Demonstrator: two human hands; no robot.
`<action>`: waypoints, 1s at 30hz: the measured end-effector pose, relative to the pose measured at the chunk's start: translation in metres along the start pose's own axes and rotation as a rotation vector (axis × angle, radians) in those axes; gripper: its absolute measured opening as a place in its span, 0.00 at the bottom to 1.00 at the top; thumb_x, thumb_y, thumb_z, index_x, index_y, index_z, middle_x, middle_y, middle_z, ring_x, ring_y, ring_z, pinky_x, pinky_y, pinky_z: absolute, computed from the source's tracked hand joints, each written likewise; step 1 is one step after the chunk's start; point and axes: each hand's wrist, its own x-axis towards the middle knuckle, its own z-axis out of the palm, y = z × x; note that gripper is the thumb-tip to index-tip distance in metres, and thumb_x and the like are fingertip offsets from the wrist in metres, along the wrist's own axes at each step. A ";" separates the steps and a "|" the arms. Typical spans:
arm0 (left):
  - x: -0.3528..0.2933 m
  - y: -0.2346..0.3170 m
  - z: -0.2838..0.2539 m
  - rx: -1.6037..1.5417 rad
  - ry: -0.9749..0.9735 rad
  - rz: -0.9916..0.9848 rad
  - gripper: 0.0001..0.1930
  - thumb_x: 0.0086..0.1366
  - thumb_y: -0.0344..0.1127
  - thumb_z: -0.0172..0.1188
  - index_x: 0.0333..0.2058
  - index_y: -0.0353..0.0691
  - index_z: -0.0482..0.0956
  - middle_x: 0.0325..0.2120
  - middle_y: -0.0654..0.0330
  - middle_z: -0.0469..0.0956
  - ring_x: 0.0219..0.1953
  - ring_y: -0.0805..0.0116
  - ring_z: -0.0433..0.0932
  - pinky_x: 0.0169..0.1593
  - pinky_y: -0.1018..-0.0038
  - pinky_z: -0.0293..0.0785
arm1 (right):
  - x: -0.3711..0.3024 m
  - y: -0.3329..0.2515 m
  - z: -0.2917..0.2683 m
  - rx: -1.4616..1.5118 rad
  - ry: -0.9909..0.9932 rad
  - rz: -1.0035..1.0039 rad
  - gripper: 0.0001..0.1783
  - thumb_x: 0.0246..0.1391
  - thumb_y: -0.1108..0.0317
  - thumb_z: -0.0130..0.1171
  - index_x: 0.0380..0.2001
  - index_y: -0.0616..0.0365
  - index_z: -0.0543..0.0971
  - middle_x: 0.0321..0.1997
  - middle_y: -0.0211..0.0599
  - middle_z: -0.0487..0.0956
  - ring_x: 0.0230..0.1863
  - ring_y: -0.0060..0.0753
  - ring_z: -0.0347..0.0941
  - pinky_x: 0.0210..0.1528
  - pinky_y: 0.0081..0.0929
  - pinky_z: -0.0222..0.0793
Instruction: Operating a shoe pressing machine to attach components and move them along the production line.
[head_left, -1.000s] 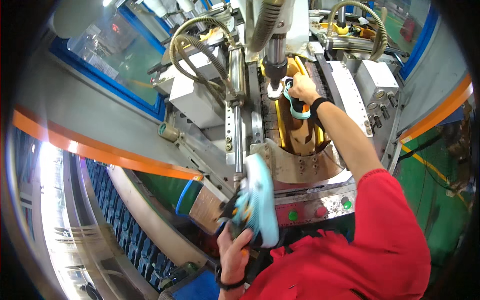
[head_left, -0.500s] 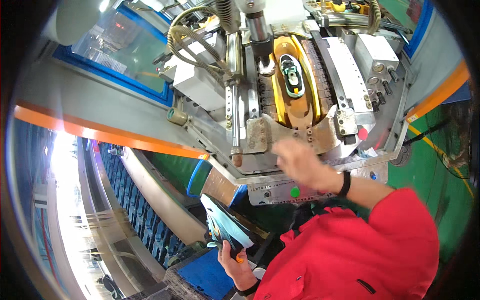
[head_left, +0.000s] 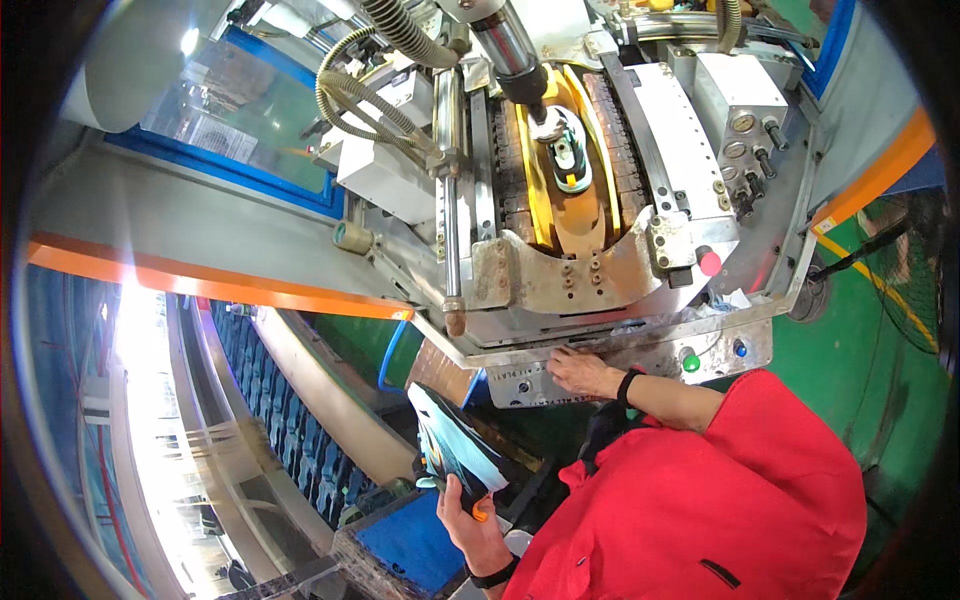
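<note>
My left hand (head_left: 468, 525) grips a sneaker (head_left: 455, 440) by its heel end, fingers and thumb wrapped round it. The sneaker has a light-blue side, black parts and an orange heel tab, and is held with its toe pointing up and away. My right hand (head_left: 582, 371) rests on the metal control panel (head_left: 625, 372) at the machine's front, fingers bent, slightly apart and holding nothing visible. Inside the machine, another sneaker (head_left: 571, 182) sits upright between two yellow side pads (head_left: 599, 140). A metal press rod (head_left: 515, 65) reaches down onto it, hiding part of its upper.
A green button (head_left: 690, 361) and a blue button (head_left: 740, 348) are on the panel, with a red knob (head_left: 708, 262) above. A vertical metal rod (head_left: 453, 230) stands left of the shoe bed. Gauges (head_left: 742, 124) sit at right; a conveyor (head_left: 290, 420) runs at left.
My right hand has dropped from in front of the shoe bed to the control panel. The press rod has come over the machine's sneaker. My left hand still holds its sneaker.
</note>
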 end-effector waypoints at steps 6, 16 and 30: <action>-0.008 -0.040 0.014 0.361 -0.143 0.425 0.13 0.65 0.38 0.58 0.44 0.38 0.77 0.37 0.60 0.81 0.37 0.66 0.80 0.37 0.72 0.74 | -0.017 0.034 0.032 -0.082 -0.120 0.027 0.15 0.53 0.59 0.52 0.39 0.58 0.72 0.42 0.47 0.70 0.49 0.52 0.69 0.47 0.44 0.70; -0.031 -0.070 -0.004 0.244 -0.189 0.010 0.22 0.63 0.41 0.61 0.52 0.35 0.74 0.46 0.55 0.76 0.48 0.57 0.75 0.47 0.62 0.74 | -0.018 0.032 0.089 -0.010 -0.217 0.158 0.34 0.58 0.53 0.50 0.63 0.56 0.56 0.70 0.50 0.48 0.73 0.52 0.40 0.69 0.50 0.46; -0.066 -0.100 -0.059 -0.063 -0.061 -0.145 0.22 0.63 0.37 0.61 0.52 0.31 0.72 0.49 0.50 0.75 0.50 0.51 0.74 0.51 0.56 0.73 | -0.003 0.006 0.027 -0.104 -0.243 0.172 0.27 0.49 0.58 0.58 0.51 0.61 0.72 0.61 0.58 0.64 0.63 0.59 0.62 0.58 0.46 0.67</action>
